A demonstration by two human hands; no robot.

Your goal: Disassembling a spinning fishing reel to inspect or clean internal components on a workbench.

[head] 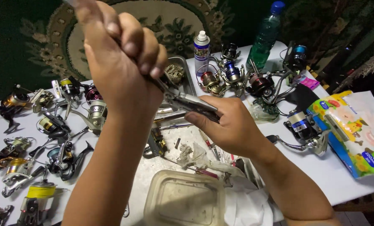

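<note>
1. Pliers (190,103), silver with dark grips: held in the air between both hands, above the metal tray (188,79) and the cluttered surface (342,175).
2. Left hand (120,62): raised, clenched to a tight fist over the pliers' upper end; could not tell whether anything smaller sat inside.
3. Right hand (231,127): curled around the lower end, thumb pressed along the metal.
4. Judged hazard: sudden slip under opposed pulling, driving steel into fingers or knuckles.
5. Judged hazard: any small piece freed dropped among the fishing reels (57,125) and crumpled rag (193,155), hard to find again.
6. Judged hazard: plastic container (183,201) knocked by a jerking forearm.
</note>
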